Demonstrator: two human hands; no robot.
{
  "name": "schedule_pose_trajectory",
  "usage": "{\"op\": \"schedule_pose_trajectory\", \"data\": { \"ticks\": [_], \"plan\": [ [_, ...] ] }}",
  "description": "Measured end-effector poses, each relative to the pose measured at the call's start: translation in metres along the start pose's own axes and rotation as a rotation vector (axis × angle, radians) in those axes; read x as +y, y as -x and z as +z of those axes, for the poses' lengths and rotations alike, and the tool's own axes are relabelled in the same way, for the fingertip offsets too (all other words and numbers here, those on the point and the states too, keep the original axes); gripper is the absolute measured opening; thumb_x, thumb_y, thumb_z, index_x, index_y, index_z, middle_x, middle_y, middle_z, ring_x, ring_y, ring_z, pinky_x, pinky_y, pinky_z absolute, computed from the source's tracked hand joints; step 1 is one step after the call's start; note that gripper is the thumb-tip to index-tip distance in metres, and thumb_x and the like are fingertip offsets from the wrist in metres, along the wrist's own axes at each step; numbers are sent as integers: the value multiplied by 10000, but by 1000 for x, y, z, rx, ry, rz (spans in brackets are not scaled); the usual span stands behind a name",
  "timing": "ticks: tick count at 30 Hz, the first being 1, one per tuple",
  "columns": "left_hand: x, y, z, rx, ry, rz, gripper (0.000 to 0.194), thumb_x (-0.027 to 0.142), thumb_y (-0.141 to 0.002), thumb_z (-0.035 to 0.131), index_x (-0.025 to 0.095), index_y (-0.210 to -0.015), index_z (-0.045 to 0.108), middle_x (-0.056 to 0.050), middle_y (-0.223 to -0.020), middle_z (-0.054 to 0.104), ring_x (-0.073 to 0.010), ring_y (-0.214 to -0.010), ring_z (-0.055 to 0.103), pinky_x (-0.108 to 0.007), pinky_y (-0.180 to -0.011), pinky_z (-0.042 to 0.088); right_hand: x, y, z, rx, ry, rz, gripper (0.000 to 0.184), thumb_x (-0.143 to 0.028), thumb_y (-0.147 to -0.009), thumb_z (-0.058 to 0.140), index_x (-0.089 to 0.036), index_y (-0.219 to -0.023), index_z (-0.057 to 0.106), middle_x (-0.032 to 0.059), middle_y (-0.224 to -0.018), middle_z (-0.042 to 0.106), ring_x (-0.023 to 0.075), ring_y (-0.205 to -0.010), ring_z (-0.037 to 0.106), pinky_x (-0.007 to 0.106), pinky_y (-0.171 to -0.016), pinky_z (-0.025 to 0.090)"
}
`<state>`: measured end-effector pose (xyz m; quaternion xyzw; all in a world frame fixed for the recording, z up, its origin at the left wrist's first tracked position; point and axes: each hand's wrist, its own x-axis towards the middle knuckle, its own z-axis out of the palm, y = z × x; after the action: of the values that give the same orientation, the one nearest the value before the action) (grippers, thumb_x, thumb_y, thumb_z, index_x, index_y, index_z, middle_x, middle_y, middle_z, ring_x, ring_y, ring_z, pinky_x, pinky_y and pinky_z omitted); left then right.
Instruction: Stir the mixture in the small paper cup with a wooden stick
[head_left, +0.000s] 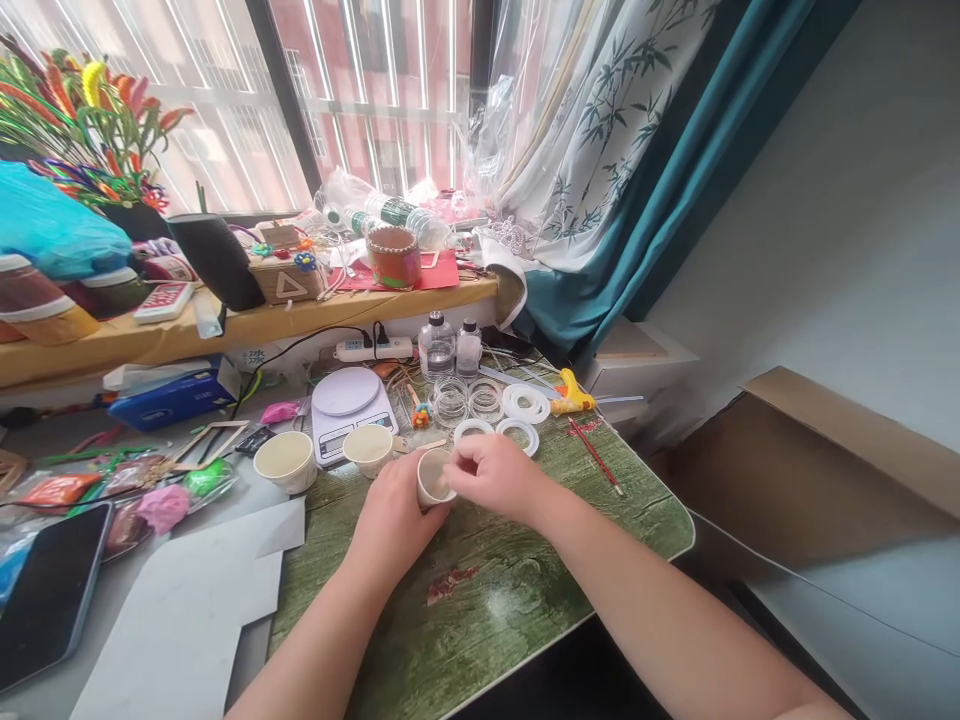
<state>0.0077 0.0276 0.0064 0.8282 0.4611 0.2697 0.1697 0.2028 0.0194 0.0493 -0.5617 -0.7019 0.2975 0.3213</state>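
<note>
Left hand [394, 505] closed around a paper cup [430, 476], right hand [499, 475] bent in at its mouth.
Far left, a phone [52, 595] and white paper [180, 610] are laid out; a second cup [285, 464] is set beside the kitchen scale [347, 398], a third cup [368, 450] in front of it. The gripped cup is held above the front part of the green desk [517, 610]; fingers of the right hand are drawn together at its opening, whether anything is pinched cannot be told. Beyond, clear bottles [437, 350], then white rings [526, 404], a yellow glue gun [574, 392] and a red pencil [598, 460] are seen.
</note>
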Motion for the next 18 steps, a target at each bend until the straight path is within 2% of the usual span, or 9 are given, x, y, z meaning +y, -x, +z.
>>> {"op": "schedule_pose_trajectory", "data": {
  "ticks": [4,8,18],
  "plan": [
    [0,1,0,-14,28,-26,573,152,-810,742,272,-1355,612,-73,-1325,724,-319,-1192,662,-482,-1007,526,-1,-1,1,24,8,4,246,-220,-862,621,-197,-642,516,-42,-616,526,112,-597,437,252,-567,280],
    [1,1,-2,-20,41,-49,524,166,-811,748,267,-1312,634,-74,-1309,731,-320,-1181,669,-484,-993,536,-1,-2,2,10,46,11,248,-200,-831,637,-197,-624,501,-49,-599,504,110,-585,414,255,-560,265],
    [-7,2,1,16,31,-7,549,165,-806,740,267,-1336,640,-86,-1332,729,-324,-1200,682,-499,-1026,537,0,-5,6,1,53,-27,261,-214,-856,635,-196,-634,501,-46,-604,502,110,-588,419,250,-555,251]
  ]
}}
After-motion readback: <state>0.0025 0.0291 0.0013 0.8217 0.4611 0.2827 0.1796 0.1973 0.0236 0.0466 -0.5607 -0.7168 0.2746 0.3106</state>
